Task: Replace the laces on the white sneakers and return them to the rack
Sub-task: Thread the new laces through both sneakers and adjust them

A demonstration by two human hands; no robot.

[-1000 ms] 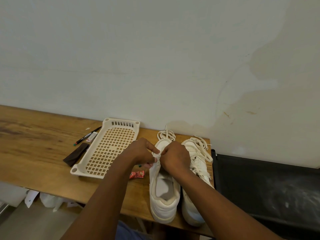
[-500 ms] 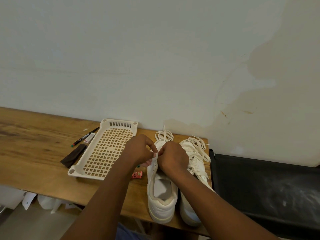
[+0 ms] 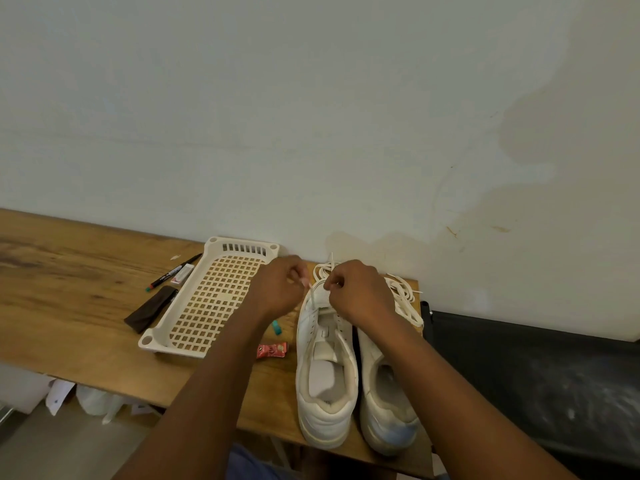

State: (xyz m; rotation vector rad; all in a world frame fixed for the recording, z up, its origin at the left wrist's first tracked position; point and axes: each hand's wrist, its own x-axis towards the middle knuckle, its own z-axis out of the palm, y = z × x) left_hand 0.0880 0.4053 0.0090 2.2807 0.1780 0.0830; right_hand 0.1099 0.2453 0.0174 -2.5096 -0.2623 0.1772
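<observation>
Two white sneakers stand side by side, heels toward me, at the right end of a wooden table [image 3: 69, 306]. The left sneaker [image 3: 325, 386] has open eyelets; a white lace [image 3: 323, 270] is bunched at its toe. My left hand [image 3: 280, 289] pinches one end of this lace above the shoe's left eyelets. My right hand [image 3: 360, 292] pinches the lace at the toe end. The right sneaker [image 3: 388, 403] carries a loose lace [image 3: 403, 292] piled on its front, partly hidden by my right forearm.
A cream plastic lattice rack [image 3: 207, 303] lies left of the sneakers. Beyond it are a marker [image 3: 173, 271], a small white item [image 3: 183, 274] and a dark brown cloth [image 3: 150, 308]. A red wrapper [image 3: 272, 349] and teal cap [image 3: 276, 326] lie near the left sneaker. A black surface [image 3: 536, 375] adjoins the table's right.
Both hands have moved up from the left sneaker's throat toward its toe, drawing the lace with them. More of the tongue and eyelets now shows.
</observation>
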